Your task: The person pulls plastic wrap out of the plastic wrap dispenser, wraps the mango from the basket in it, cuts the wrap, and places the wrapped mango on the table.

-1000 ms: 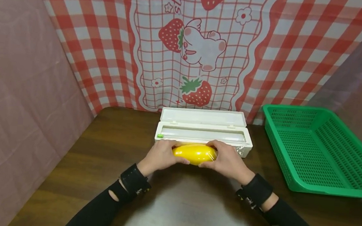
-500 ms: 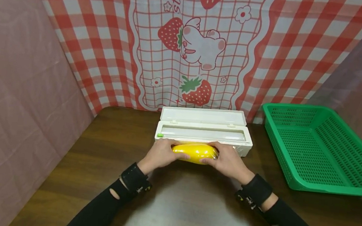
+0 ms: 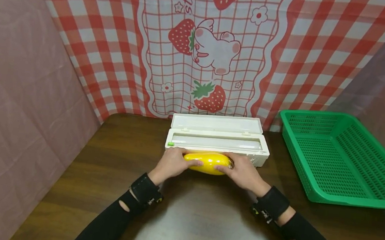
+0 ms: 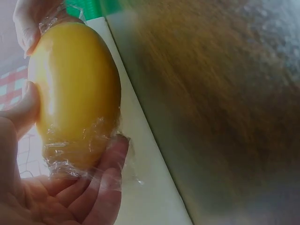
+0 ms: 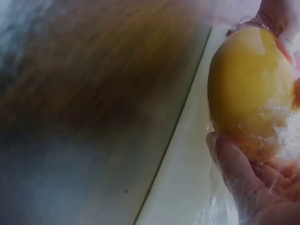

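A smooth yellow oval fruit [image 3: 210, 163] is held level between both hands, just in front of a white cling film dispenser [image 3: 216, 142]. Clear cling film [image 4: 70, 152] covers the fruit and bunches in creases at its ends. My left hand [image 3: 171, 163] grips the left end, thumb on the near face and fingers curled behind and beneath. The right end is gripped by my right hand [image 3: 245, 174] in the same way. Loose film [image 5: 218, 201] hangs by the right hand in the right wrist view. The fingers behind the fruit are mostly hidden in the head view.
The dispenser's lid [image 3: 217, 123] stands raised, showing the film roll inside; a small green slider [image 3: 171, 144] sits at its left end. A green plastic basket [image 3: 314, 191] stands at the right of the wooden table [image 3: 113, 147]. A checked cloth [image 3: 109, 42] hangs behind.
Both thumbs have shifted up from the fruit's lower edge onto its near face. The crumpled film near the right hand shows less in front of the dispenser. The fruit has barely moved.
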A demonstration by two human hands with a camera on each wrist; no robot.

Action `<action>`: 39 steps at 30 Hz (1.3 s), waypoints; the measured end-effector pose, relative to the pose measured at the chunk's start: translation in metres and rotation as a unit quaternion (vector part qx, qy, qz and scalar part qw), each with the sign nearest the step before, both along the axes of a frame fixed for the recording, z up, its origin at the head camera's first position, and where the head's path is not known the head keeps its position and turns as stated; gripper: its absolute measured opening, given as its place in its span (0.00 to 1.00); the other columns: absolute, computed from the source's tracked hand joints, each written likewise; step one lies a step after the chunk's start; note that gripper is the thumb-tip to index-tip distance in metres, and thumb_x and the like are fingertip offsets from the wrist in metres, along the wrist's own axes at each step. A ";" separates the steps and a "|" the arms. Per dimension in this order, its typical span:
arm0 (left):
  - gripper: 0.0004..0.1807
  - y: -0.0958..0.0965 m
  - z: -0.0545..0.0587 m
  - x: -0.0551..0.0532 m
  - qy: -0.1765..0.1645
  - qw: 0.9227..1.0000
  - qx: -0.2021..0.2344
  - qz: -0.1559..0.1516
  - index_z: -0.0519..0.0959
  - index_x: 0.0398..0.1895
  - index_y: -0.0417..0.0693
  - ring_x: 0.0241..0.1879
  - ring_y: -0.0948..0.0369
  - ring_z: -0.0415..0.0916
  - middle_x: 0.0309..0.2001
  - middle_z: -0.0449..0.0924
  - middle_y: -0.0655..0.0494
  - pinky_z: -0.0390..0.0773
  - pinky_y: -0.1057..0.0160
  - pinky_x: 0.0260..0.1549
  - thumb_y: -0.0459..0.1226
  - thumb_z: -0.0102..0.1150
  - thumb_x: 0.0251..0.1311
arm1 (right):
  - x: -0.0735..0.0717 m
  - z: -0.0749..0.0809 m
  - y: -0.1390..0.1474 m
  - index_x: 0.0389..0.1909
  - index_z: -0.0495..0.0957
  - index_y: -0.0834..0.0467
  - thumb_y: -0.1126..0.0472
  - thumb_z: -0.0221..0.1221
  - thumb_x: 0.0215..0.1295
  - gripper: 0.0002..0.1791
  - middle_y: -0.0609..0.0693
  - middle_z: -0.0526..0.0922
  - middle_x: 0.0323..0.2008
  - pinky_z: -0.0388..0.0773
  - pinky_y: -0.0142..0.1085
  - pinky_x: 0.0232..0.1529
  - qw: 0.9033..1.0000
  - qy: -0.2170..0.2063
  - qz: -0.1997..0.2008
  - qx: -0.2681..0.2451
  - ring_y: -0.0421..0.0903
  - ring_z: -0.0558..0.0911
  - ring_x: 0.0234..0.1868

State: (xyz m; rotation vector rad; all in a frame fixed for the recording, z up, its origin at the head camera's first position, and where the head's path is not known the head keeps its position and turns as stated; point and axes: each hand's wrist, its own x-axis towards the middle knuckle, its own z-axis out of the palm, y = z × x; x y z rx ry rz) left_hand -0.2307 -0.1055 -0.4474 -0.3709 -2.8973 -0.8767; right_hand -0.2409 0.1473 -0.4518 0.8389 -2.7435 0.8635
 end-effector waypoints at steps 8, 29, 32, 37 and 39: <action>0.41 0.001 0.004 -0.001 -0.020 1.000 -0.015 0.008 0.81 0.44 0.57 0.24 0.60 0.67 0.20 0.70 0.59 0.65 0.63 0.23 0.76 0.42 0.42 | -0.003 0.000 0.001 0.50 0.75 0.50 0.32 0.49 0.59 0.30 0.41 0.75 0.33 0.68 0.37 0.36 1.000 -0.018 0.004 -0.002 0.41 0.71 0.33; 0.38 0.005 0.001 -0.001 -0.044 0.996 -0.029 0.067 0.78 0.29 0.58 0.22 0.58 0.66 0.19 0.65 0.56 0.63 0.62 0.19 0.77 0.36 0.44 | -0.008 0.000 -0.002 0.37 0.76 0.46 0.34 0.41 0.65 0.23 0.43 0.73 0.23 0.67 0.39 0.32 0.996 -0.078 0.013 -0.027 0.43 0.71 0.27; 0.38 0.005 -0.001 -0.002 -0.047 0.996 -0.025 0.077 0.76 0.26 0.58 0.21 0.58 0.65 0.18 0.64 0.56 0.62 0.62 0.19 0.78 0.34 0.43 | -0.010 0.001 -0.002 0.35 0.76 0.47 0.35 0.40 0.66 0.24 0.45 0.71 0.21 0.67 0.38 0.29 0.996 -0.087 0.015 -0.025 0.43 0.70 0.24; 0.41 0.007 -0.001 0.001 -0.031 0.995 -0.019 0.087 0.79 0.31 0.57 0.21 0.58 0.66 0.18 0.66 0.56 0.65 0.61 0.18 0.78 0.32 0.44 | -0.012 0.003 0.000 0.35 0.76 0.49 0.35 0.39 0.67 0.26 0.47 0.72 0.18 0.68 0.38 0.24 0.992 -0.123 0.013 -0.031 0.45 0.71 0.19; 0.40 0.008 0.000 0.003 -0.012 0.995 -0.030 0.090 0.78 0.31 0.58 0.20 0.58 0.66 0.18 0.67 0.57 0.65 0.60 0.17 0.78 0.31 0.45 | -0.012 0.005 0.001 0.36 0.76 0.50 0.33 0.38 0.66 0.28 0.48 0.72 0.17 0.68 0.38 0.23 0.989 -0.143 0.007 -0.028 0.46 0.72 0.18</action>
